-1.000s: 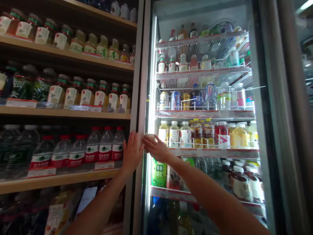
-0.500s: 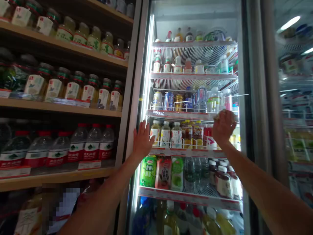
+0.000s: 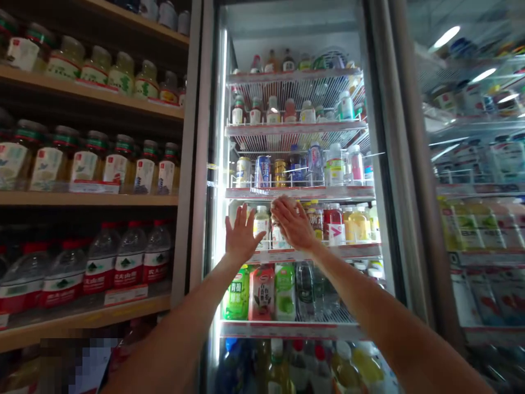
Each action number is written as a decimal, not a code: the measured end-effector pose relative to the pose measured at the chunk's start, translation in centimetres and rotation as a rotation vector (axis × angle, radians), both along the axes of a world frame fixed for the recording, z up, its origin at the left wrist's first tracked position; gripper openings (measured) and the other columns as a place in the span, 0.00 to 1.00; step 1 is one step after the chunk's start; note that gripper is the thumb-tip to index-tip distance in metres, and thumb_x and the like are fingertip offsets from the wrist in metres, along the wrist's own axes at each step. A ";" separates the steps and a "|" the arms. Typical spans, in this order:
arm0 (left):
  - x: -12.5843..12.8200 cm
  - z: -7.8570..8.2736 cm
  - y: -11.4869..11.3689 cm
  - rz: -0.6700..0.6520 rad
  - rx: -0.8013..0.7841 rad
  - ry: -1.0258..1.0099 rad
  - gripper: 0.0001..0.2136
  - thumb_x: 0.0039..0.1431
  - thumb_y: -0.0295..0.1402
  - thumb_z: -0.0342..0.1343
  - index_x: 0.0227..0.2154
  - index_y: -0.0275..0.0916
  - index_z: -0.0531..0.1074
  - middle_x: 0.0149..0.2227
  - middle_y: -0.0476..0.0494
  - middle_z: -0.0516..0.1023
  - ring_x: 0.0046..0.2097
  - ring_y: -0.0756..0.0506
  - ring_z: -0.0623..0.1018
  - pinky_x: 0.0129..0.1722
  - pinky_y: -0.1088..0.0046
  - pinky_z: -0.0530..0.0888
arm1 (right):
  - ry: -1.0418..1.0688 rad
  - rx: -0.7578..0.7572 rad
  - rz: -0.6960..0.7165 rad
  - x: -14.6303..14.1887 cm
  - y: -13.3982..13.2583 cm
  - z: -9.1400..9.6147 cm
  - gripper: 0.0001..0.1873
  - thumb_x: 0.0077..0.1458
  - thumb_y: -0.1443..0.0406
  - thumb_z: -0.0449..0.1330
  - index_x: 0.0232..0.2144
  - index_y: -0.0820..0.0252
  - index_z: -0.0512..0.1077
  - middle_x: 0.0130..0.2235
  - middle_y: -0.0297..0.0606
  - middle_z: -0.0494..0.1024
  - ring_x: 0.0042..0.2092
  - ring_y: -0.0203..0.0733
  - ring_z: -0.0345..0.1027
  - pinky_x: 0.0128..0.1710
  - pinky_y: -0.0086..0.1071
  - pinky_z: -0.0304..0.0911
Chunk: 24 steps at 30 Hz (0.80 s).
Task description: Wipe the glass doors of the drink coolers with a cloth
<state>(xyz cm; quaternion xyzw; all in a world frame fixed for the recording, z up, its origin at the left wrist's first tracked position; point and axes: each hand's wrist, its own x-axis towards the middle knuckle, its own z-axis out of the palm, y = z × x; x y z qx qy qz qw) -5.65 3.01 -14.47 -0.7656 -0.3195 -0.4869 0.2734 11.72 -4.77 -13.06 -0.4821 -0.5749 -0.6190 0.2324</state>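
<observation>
A glass cooler door (image 3: 295, 33) stands in front of me, with lit shelves of drinks behind it. My left hand (image 3: 241, 234), fingers spread, lies against the glass near its left edge, at the height of the fourth shelf of bottles. Just right of it, my right hand (image 3: 294, 223) presses a pale crumpled cloth (image 3: 283, 200) to the pane. Most of that cloth is hidden under the palm and fingers. Behind the hands, a white-capped bottle (image 3: 261, 223) and a red-labelled bottle (image 3: 334, 225) show through the glass.
On the left, wooden shelves (image 3: 90, 198) carry jars and red-capped water bottles (image 3: 129, 254). The metal door frame (image 3: 396, 137) runs up the right side. Beyond it is another glass-fronted cooler (image 3: 476, 164) with reflections. A blurred pixel patch covers the lower left.
My right hand has swept the cloth leftward across the glass, from the right side to near my left hand. The left hand keeps its place on the door. The view has turned slightly right.
</observation>
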 end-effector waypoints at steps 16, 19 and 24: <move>0.4 -1.3 0.2 -0.018 0.018 -0.013 0.31 0.59 0.46 0.44 0.62 0.35 0.49 0.65 0.34 0.43 0.66 0.38 0.47 0.61 0.47 0.47 | 0.250 0.208 0.016 3.5 -1.6 -2.7 0.28 0.59 0.65 0.44 0.61 0.57 0.52 0.63 0.42 0.54 0.65 0.44 0.42 0.61 0.49 0.39; -0.1 -2.4 0.3 -0.009 0.035 0.037 0.33 0.58 0.48 0.45 0.62 0.33 0.49 0.65 0.34 0.44 0.66 0.38 0.47 0.61 0.48 0.47 | 0.106 0.064 0.042 -0.2 0.2 -3.5 0.26 0.59 0.65 0.45 0.59 0.56 0.56 0.63 0.39 0.55 0.65 0.43 0.42 0.62 0.47 0.35; 0.1 -4.2 0.5 0.006 0.036 0.094 0.36 0.56 0.50 0.48 0.62 0.33 0.49 0.65 0.33 0.45 0.66 0.38 0.48 0.61 0.49 0.47 | 0.145 0.151 -0.012 3.8 -2.4 -3.9 0.25 0.59 0.64 0.44 0.59 0.57 0.57 0.63 0.40 0.56 0.65 0.42 0.43 0.62 0.47 0.36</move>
